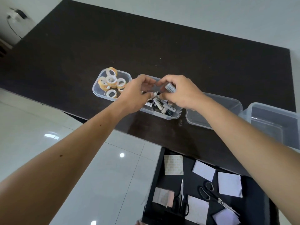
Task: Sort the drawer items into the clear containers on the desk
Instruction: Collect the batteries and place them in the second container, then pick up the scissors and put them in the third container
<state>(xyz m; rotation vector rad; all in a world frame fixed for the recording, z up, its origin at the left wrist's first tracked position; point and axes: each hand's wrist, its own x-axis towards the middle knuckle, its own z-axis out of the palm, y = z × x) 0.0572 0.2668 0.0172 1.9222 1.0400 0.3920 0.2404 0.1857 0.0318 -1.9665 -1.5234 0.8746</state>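
Four clear containers stand in a row on the dark desk point(97, 51). The leftmost container point(97, 93) holds several tape rolls point(111, 79). The second container point(172, 116) holds several batteries point(158, 103). Both hands hover over it. My left hand point(138, 93) has a dark battery point(144, 92) at its fingertips. My right hand point(183, 93) is closed around a white battery point(170, 88). Two bare containers, one point(230, 103) partly behind my right forearm and one point(276, 120) at the right edge, stand further right.
The open drawer point(162, 176) at the lower right holds several white paper pads point(229, 184), a beige card point(173, 164) and two pairs of scissors point(211, 194). White tiled floor lies to the left. A white object with a cable sits at the far upper left.
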